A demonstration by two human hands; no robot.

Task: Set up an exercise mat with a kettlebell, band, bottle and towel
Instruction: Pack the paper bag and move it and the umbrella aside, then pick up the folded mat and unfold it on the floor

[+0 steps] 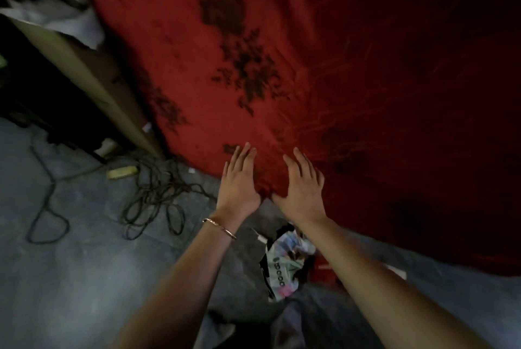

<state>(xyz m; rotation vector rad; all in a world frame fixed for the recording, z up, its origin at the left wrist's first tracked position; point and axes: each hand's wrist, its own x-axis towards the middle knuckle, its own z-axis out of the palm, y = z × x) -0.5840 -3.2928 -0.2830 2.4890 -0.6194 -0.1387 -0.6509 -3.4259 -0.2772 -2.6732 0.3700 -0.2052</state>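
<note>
1. You are pressing your left hand and right hand side by side on the near corner of the red mat, palms down, fingers spread flat and gripping nothing.
2. A thin bracelet is circling your left wrist.
3. The mat is lying on the grey floor, its long axis running away from you toward the top of the view; its far and right edges are running out of frame, and dark patches on it are fading into shadow.
4. Tangled cables are sprawling left of the hands.
5. A crumpled printed wrapper is lying between your forearms, too blurred to read.
</note>
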